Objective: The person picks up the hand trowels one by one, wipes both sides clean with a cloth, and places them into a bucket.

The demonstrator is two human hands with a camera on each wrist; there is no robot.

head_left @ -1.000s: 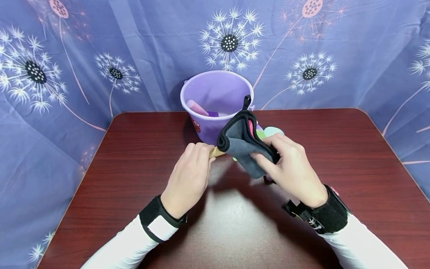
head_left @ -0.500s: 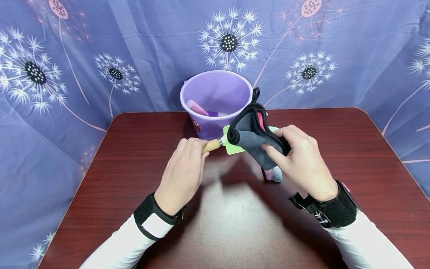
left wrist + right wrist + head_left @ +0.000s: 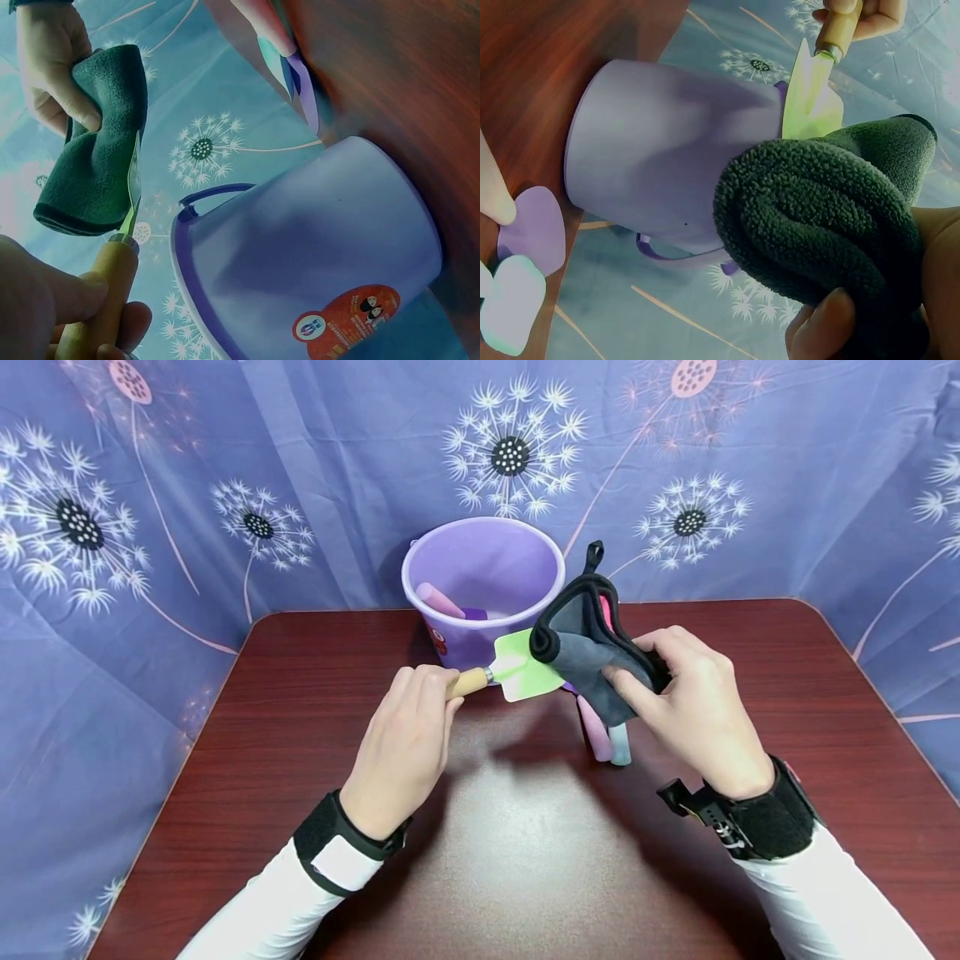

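My left hand (image 3: 401,743) grips the wooden handle of a small garden trowel (image 3: 521,668), whose pale green blade points right in front of the bucket. A folded grey cloth (image 3: 588,652) with black edging and a hanging loop is pinched by my right hand (image 3: 690,710), thumb on the near side. In the head view the cloth overlaps the far end of the blade. From the left wrist view the trowel (image 3: 131,187) appears edge-on along the cloth (image 3: 105,142). The right wrist view shows the blade (image 3: 810,97) just beyond the cloth's thick fold.
A purple bucket (image 3: 468,647) stands at the back of the dark red table (image 3: 315,693), with a pink-handled purple tool (image 3: 440,600) inside. Below the cloth lie a pink handle (image 3: 595,731) and a pale blue handle (image 3: 619,745). A dandelion-print curtain (image 3: 360,485) hangs behind.
My right hand and the cloth have moved right and slightly up. The green blade, earlier mostly hidden by the cloth, is now largely uncovered. My left hand shifted slightly left with the trowel.
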